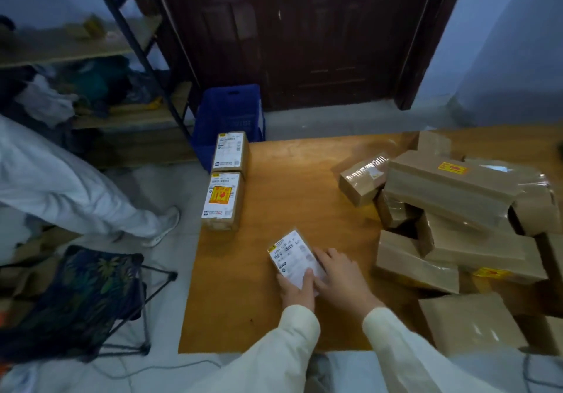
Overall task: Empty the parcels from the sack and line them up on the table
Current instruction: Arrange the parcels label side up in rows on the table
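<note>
Under your two hands, the small brown cardboard parcel [294, 259] bears a white shipping label with barcode and lines too blurred to read. Left of your hands, the taller brown parcel [222, 200] carries an orange-yellow fragile sticker; its print is illegible.

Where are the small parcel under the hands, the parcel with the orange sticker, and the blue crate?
small parcel [291, 257]: head view, white label.
orange-sticker parcel [221, 194]: head view, sticker.
blue crate [228, 112]: head view, front wall.

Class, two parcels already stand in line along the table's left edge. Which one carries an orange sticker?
The nearer parcel: its white label bears an orange sticker. The farther parcel behind it shows only a plain white label.
</note>
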{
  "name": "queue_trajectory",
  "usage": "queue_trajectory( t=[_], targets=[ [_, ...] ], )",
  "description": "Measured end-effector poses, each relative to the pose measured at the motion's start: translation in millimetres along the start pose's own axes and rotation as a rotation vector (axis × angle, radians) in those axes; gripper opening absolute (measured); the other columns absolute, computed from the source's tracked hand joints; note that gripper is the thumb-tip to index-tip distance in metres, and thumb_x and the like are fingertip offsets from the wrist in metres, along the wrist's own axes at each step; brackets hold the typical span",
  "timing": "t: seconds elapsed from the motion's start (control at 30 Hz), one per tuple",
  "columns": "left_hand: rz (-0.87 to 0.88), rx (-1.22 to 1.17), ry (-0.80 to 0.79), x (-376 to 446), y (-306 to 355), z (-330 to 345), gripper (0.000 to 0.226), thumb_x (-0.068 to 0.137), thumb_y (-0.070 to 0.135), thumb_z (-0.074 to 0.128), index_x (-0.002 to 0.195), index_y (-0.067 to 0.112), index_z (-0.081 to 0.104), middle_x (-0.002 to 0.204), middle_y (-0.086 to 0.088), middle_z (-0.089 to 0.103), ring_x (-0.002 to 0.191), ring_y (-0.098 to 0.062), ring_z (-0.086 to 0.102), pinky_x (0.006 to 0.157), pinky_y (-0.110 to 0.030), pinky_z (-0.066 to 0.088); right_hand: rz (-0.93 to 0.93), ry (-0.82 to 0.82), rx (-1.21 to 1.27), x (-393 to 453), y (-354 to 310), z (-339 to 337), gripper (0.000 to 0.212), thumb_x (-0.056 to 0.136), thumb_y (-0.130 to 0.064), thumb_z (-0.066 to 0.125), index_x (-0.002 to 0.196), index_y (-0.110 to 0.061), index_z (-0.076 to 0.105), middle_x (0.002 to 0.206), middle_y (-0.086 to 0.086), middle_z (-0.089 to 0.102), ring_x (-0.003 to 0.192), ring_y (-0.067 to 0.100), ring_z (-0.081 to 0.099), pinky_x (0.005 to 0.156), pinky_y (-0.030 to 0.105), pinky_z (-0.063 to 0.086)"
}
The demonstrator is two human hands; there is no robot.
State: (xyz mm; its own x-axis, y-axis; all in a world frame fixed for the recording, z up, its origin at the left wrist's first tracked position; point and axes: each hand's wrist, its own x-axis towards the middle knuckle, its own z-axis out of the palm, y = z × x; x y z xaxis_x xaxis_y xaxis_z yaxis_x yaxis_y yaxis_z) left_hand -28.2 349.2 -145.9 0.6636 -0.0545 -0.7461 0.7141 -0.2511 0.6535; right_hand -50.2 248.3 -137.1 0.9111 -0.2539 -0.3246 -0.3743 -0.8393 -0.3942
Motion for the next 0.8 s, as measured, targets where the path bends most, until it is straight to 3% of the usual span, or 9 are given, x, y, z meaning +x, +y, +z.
queue_trajectory(
  t=[0.07,0.2,0.3,0.47,0.6,0.8],
  targets=[
    [0.067,0.046,0.044,-8,-5,-21,0.078,0.086,0.029,0.060,0.147,0.016,0.012,0.142,-0.012,0.042,0.117,-0.032,0.054,0.101,-0.043,0.045,0.035,0.037,0.294,-18,-18,13,0.061,0.091,-0.039,0.050,0.145,-0.022,0.027,0.134,0.003,0.041,0.119,0.018,0.042,0.100,0.031,0.038],
    [0.203,0.274,0.257,-24,-20,-81,0.073,0.087,0.023,0.061,0.146,0.013,0.020,0.143,-0.013,0.038,0.128,-0.031,0.042,0.107,-0.037,0.037,-0.067,0.093,0.562,-45,-68,43,0.057,0.087,-0.041,0.054,0.139,-0.027,0.035,0.134,-0.011,0.045,0.119,0.009,0.047,0.105,0.032,0.040],
    [0.184,0.377,0.348,-26,-33,-129,0.073,0.086,0.023,0.062,0.146,0.013,0.022,0.141,-0.017,0.038,0.128,-0.031,0.041,0.104,-0.033,0.034,-0.047,0.011,0.616,-65,-104,66,0.061,0.086,-0.037,0.059,0.141,-0.031,0.033,0.132,-0.019,0.046,0.117,0.005,0.049,0.098,0.019,0.038],
    [0.102,0.524,0.323,-7,-51,-172,0.076,0.085,0.027,0.063,0.146,0.013,0.020,0.143,-0.016,0.037,0.126,-0.032,0.043,0.105,-0.035,0.037,0.009,-0.110,0.632,-65,-138,107,0.063,0.083,-0.034,0.053,0.142,-0.036,0.030,0.137,-0.014,0.050,0.117,0.007,0.053,0.092,0.021,0.046],
    [0.145,0.559,0.292,10,-42,-186,0.076,0.087,0.029,0.059,0.147,0.014,0.015,0.142,-0.016,0.036,0.128,-0.030,0.041,0.105,-0.033,0.034,0.044,-0.085,0.638,-50,-156,114,0.061,0.089,-0.025,0.055,0.143,-0.033,0.029,0.134,-0.020,0.050,0.117,0.002,0.052,0.090,0.009,0.038],
    [0.172,0.641,0.184,58,0,-204,0.076,0.087,0.033,0.058,0.148,0.018,0.014,0.141,-0.013,0.036,0.126,-0.030,0.041,0.107,-0.035,0.035,0.154,-0.026,0.635,-5,-184,108,0.050,0.092,-0.023,0.052,0.139,-0.032,0.036,0.128,-0.013,0.058,0.111,0.008,0.057,0.091,0.021,0.045]
  ],
)
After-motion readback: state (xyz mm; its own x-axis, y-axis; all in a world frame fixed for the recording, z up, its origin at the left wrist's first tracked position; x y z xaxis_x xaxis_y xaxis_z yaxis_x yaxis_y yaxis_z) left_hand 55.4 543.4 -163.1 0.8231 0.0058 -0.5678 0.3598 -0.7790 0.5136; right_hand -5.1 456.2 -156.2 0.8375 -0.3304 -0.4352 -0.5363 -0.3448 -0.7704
